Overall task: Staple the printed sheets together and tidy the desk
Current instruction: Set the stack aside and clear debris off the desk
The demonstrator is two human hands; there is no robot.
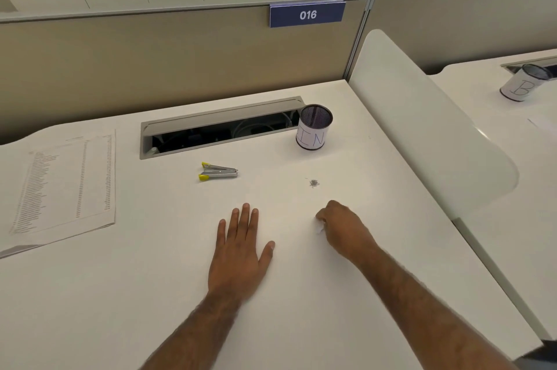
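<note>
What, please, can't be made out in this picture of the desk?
Head view only:
Right hand: curled fingers hide what the white scrap is.
Sheets: print too small to read; left corner cut off by the frame.
Grey specks: too small to identify.
Cup: contents hidden by its wall.

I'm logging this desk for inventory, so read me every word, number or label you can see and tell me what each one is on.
"016": white digits on the blue sign atop the partition.
"IN": handwritten on the paper label of the mesh cup on the desk.
"B": handwritten on the label of the second mesh cup on the neighbouring desk.
Printed sheets, left: columns of print, too small to read.
</note>
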